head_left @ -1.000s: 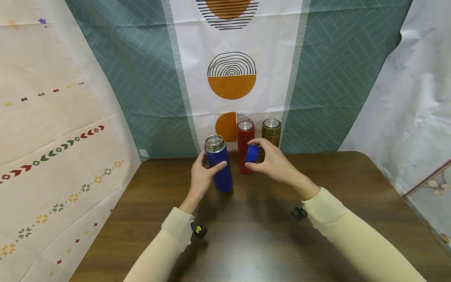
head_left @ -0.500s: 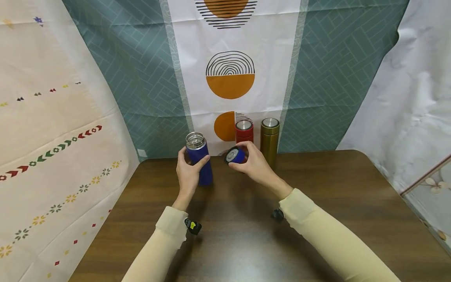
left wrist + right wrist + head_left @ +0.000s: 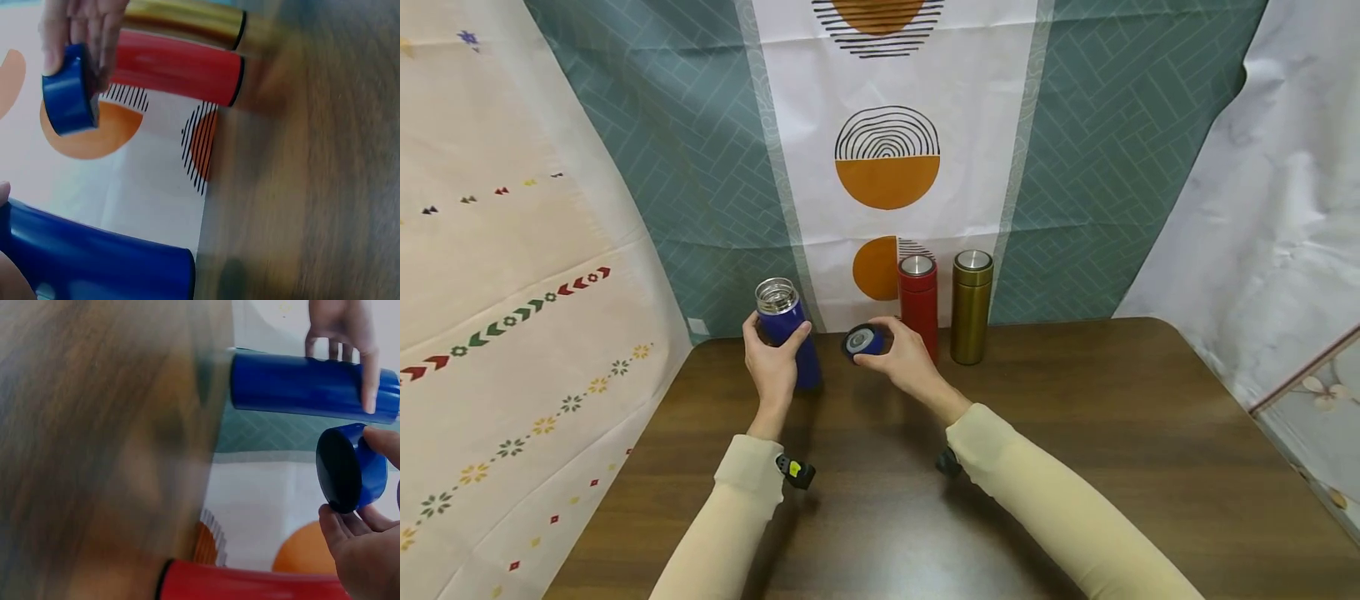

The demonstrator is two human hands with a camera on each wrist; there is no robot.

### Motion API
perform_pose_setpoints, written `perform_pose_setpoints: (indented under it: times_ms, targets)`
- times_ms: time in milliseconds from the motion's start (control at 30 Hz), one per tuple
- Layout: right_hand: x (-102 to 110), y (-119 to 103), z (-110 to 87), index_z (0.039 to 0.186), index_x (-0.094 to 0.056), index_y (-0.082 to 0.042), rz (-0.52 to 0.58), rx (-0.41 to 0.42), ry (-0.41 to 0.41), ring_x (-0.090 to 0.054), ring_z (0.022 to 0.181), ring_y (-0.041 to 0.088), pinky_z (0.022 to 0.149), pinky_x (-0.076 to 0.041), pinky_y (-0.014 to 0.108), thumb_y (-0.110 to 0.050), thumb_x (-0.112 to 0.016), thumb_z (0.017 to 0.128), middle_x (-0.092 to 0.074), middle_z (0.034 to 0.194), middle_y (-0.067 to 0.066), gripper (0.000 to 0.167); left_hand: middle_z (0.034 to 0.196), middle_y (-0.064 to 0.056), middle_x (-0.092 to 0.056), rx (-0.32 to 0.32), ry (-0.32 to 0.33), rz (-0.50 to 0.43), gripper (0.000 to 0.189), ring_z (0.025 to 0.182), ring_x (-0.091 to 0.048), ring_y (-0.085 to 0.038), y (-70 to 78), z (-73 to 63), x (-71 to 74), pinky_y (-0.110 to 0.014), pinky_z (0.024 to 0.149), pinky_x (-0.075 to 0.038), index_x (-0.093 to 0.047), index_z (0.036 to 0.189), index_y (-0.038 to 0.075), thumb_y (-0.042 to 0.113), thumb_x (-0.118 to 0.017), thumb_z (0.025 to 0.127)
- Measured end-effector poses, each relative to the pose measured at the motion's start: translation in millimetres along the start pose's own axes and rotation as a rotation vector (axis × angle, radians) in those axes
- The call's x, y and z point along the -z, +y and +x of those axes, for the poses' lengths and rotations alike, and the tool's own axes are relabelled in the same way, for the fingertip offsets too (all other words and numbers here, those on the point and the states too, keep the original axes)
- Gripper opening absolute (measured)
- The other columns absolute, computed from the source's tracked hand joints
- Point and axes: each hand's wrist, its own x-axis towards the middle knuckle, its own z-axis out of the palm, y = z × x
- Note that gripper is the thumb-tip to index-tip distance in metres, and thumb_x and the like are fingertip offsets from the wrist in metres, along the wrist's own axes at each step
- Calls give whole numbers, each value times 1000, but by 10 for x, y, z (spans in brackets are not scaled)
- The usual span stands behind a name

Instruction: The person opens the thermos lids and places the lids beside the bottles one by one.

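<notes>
My left hand [image 3: 775, 365] grips an uncapped blue thermos bottle [image 3: 807, 364] around its upper body. The steel neck stands bare, and the bottle leans slightly. In the right wrist view, the base of the blue bottle [image 3: 275, 384] sits apart from its dark reflection, so it appears just above the table. Between thumb and fingers, my right hand [image 3: 906, 360] pinches the blue lid [image 3: 862, 342], tilted in the air to the right of the bottle. A grey disc shows on the lid's face in the head view; its dark underside [image 3: 337, 470] shows in the right wrist view.
A capped red thermos [image 3: 919, 304] stands upright at the back of the wooden table [image 3: 880, 517], behind my right hand. To its right is a capped gold thermos [image 3: 972, 312]. A patterned cloth [image 3: 1075, 167] hangs along the table's back edge.
Both hands have moved left, carrying the blue bottle and its lid away from the red and gold thermoses. The lid has turned from edge-on to show its grey face.
</notes>
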Motion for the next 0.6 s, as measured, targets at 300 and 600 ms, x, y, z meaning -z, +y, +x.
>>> perform_pose_setpoints:
  times_ms: [300,600]
  targets:
    - [-381,76,155,137,-63,-4,85,-38,42,-68,119,33,101,-55,39,-14,-89,84,-66,132,16,60,143,-13,-58,36,39,-18,80,132,-55,-25,-54,139,140,-43,113,-42,-46,149,9,20,-89,83]
    - [-605,151,247,136,-66,-3,-1,-60,62,-54,134,39,117,-39,52,-19,-90,83,-62,140,17,60,144,-11,-57,29,110,-10,81,131,-55,-26,-184,171,96,-43,113,-41,-48,149,9,21,-91,82]
